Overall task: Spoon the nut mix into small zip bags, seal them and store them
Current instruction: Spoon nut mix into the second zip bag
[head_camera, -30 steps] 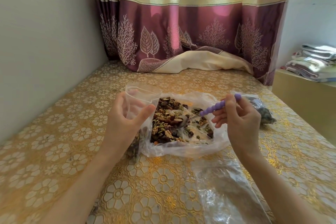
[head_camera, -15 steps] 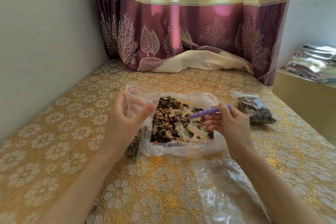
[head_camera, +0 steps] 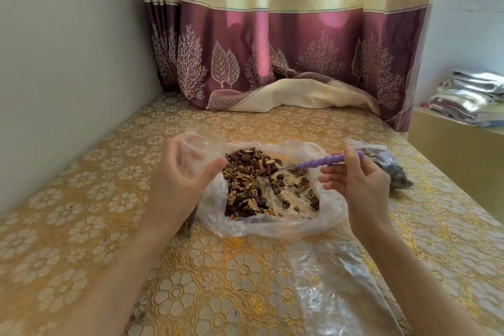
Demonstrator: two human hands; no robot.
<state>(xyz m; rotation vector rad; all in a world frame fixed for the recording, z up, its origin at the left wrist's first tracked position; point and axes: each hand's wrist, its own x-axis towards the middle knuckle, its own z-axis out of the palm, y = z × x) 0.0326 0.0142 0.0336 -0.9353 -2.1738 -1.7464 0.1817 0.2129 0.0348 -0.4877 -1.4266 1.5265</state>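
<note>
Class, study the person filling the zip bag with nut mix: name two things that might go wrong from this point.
1. The left hand holds the small zip bag by its mouth, beside the nut mix; the soft opening may fold, so a spoonful could spill on the tablecloth.
2. The right hand pinches the spoon at the handle's far end, so a loaded bowl might tip.

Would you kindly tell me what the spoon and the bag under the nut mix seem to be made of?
Spoon: shiny neck, likely metal; matte lilac beaded handle, probably plastic or silicone. Large bag: thin clear plastic film, crinkled and glossy.
</note>
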